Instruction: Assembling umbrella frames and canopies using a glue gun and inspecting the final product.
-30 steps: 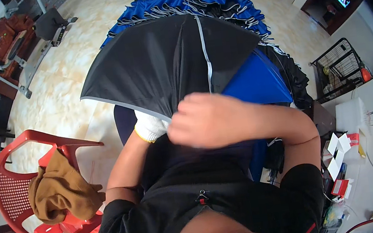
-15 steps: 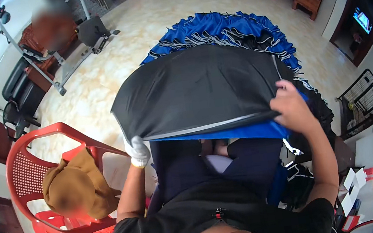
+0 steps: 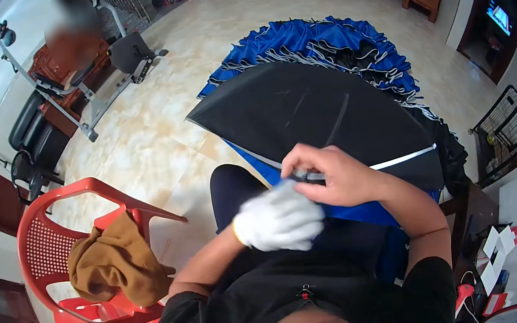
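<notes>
A wide black fabric panel (image 3: 303, 100) with pale edging spreads over my lap. Blue cloth (image 3: 259, 168) shows beneath its near edge. My right hand (image 3: 335, 174), bare, pinches the edging near the middle of that edge. Right beside it is my left hand (image 3: 279, 219), in a white knit glove. Motion blurs the gloved fingers, so whether they grip the cloth cannot be made out. The panel's left corner hangs free of both hands, and its right part runs out past my right forearm.
Beyond the panel, a big heap of blue and black cloth pieces (image 3: 314, 36) with white edging covers the floor. At my left stands a red plastic chair (image 3: 39, 256) with a brown garment (image 3: 112, 262) on it. A wire cage (image 3: 503, 136) and exercise machine (image 3: 77, 100) stand farther off.
My left hand has left the panel's left corner and come in to the middle. My right hand has moved left along the edge. The panel has swung round, its left corner now farther away.
</notes>
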{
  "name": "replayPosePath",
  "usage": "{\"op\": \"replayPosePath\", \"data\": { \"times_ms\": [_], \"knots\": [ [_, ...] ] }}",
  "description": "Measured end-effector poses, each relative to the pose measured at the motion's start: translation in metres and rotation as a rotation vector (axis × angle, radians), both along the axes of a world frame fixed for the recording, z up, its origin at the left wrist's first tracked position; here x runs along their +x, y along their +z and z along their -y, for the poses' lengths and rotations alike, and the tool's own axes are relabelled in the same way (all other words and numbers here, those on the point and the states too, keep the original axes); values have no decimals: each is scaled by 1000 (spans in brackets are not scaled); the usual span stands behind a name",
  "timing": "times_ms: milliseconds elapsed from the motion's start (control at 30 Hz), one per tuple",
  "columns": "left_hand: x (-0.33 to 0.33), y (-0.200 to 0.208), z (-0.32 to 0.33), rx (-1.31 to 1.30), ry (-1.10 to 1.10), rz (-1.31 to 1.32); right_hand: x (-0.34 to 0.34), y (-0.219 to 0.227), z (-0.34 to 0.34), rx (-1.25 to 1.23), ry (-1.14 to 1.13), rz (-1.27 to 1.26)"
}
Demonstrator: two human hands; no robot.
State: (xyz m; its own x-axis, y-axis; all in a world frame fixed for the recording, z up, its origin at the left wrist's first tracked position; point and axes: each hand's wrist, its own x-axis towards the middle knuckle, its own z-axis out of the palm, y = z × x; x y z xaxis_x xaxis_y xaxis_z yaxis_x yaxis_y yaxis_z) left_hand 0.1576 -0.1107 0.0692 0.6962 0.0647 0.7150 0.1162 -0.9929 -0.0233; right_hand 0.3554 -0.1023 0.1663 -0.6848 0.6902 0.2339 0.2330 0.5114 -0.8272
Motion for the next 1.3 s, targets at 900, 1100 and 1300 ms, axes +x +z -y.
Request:
{"op": "replayPosePath", "data": {
  "times_ms": [900,1100,1300],
  "knots": [
    [14,-44,-54,-534,214,78,3,5,18,684,208,556],
    [14,-60,-58,-401,427,37,8,-8,31,1002,-46,426],
    [3,-61,-39,-704,239,-154,4,-21,23,1146,-138,348]
  ]
}}
